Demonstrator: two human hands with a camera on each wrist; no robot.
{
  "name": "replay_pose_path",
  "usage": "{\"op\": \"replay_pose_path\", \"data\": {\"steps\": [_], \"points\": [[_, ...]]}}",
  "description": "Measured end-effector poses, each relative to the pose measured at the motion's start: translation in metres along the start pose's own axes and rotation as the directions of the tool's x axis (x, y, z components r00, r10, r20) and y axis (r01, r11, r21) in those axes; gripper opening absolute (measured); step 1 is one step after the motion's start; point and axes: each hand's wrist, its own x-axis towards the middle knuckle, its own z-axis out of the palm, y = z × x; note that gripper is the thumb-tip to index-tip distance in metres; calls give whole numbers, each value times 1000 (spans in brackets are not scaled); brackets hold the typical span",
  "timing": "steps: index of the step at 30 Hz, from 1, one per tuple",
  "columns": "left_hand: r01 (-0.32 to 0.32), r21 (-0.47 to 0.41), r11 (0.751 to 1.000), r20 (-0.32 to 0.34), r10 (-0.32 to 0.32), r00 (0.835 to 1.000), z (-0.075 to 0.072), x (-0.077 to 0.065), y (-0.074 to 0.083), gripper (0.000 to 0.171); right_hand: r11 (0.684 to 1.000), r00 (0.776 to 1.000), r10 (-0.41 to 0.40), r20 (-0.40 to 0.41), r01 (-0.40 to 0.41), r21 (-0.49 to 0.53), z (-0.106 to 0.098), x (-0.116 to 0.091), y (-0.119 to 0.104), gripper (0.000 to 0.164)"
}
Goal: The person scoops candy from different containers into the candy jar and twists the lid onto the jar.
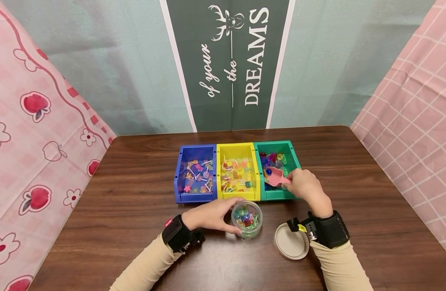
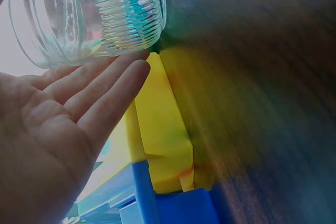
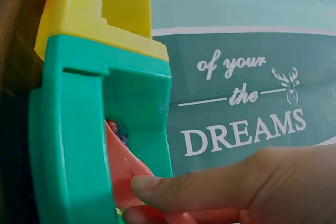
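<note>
A small pink scoop (image 1: 275, 176) is pinched by its handle in my right hand (image 1: 306, 186). Its bowl dips into the green bin (image 1: 295, 151), with a dark blue bead in it, among colourful translucent beads (image 1: 272, 159). In the right wrist view, thumb and fingers grip the scoop (image 3: 126, 166) beside the bin's wall. A clear round jar (image 1: 247, 220) partly filled with colourful pieces stands in front of the yellow bin. My left hand (image 1: 215, 216) holds it from the left, thumb and fingers about its side. The left wrist view shows the jar's ribbed glass (image 2: 126, 24) against the fingers.
The yellow bin (image 1: 239, 196) and blue bin (image 1: 195, 197) adjoin the green one, both holding small colourful charms, some shaped like lollipops. A pale round lid (image 1: 291, 241) lies on the brown table (image 1: 135, 182) near my right wrist. Fabric curtains (image 1: 317, 60) hang behind and at both sides.
</note>
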Motion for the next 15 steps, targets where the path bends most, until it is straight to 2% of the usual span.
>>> {"op": "replay_pose_path", "data": {"steps": [6,15], "points": [[0,2,1000,-2,0,1000,0,0,1,79,1000,999,-4,45,4,10,3,1,0,22],[2,-2,1000,0,-2,1000,0,0,0,79,1000,993,-17,114,17,-2,3,5,6,29]]}}
